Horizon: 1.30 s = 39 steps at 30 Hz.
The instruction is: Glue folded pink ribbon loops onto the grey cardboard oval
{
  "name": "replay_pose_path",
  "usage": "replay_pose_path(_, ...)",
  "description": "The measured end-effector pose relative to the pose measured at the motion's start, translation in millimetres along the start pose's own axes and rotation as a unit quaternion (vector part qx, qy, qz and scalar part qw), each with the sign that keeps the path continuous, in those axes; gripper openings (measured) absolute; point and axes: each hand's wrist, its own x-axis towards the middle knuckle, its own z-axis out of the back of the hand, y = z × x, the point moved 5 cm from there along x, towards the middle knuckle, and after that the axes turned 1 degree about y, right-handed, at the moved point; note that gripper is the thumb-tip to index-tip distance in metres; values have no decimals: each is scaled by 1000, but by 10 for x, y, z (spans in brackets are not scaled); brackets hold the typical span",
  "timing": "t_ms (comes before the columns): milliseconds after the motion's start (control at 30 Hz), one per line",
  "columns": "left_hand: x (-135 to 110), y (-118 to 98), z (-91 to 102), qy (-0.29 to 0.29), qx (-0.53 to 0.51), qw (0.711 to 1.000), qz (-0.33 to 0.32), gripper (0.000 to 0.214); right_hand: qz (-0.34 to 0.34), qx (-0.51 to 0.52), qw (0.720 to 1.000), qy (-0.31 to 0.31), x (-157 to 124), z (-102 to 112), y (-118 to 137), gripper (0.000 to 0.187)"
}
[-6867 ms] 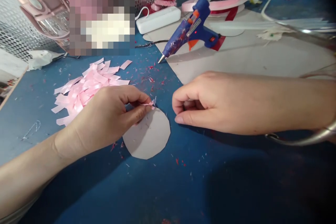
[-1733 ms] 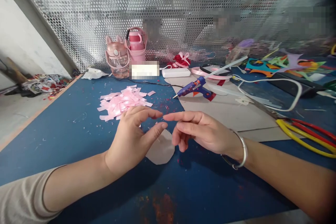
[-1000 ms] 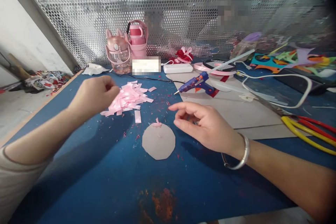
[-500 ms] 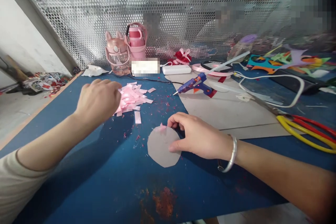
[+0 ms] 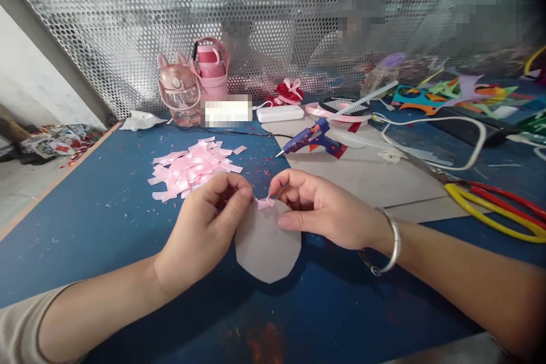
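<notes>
A grey cardboard disc [image 5: 267, 247] lies on the blue table [image 5: 106, 222] in front of me. A small pink ribbon piece [image 5: 266, 203] sits at the disc's far edge. My left hand [image 5: 205, 227] is closed in a pinch just left of that piece; what its fingertips hold is hidden. My right hand [image 5: 318, 205] has its fingers curled, and its fingertips meet the pink ribbon piece from the right while its thumb rests on the disc's edge. A pile of cut pink ribbon pieces [image 5: 191, 168] lies behind my left hand.
A blue hot glue gun [image 5: 313, 137] rests on grey card sheets [image 5: 367, 173] behind my right hand. Two pink water bottles [image 5: 194, 82] stand by the perforated metal wall. Scissors with yellow and red handles [image 5: 499, 210] lie at the right. Ribbon reels, a white box and cables sit farther back.
My left hand came back from the ribbon pile to the disc's far edge and closed in a pinch. My right hand shifted its fingertips onto the pink piece on the disc.
</notes>
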Motion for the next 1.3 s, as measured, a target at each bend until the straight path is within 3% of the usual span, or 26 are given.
replay_pose_path(100,-18,52,27,7,-100,993,60,28,2,19,1000,-3,-6,-13,13,30)
replay_pose_path(233,-115,62,-125,118,-131,979,105,21,54,-12,998,-29,-15,-7,49,22)
replay_pose_path(300,-124,51,-155,115,-123,981,100,13,93,-73,992,-46,-37,-16,72,18)
replay_pose_path(467,-98,6,-123,78,-73,994,26,21,161,-219,958,-92,-138,-60,149,22)
replay_pose_path(600,-153,-45,-72,60,19,997,-48,17,159,-193,962,-107,-182,-69,216,12)
replay_pose_path(733,-196,-84,-58,39,88,992,-78,12,147,-190,963,-122,-166,-59,242,16)
replay_pose_path(1033,-173,-71,-80,53,18,998,-40,10,98,-176,974,-102,-108,-52,161,15)
replay_pose_path(1200,-185,-20,-114,81,-20,996,30,7,89,-149,980,-94,-92,-55,160,15)
replay_pose_path(1300,-166,24,-87,71,-74,992,68,35,74,-131,980,-129,-65,22,124,14)
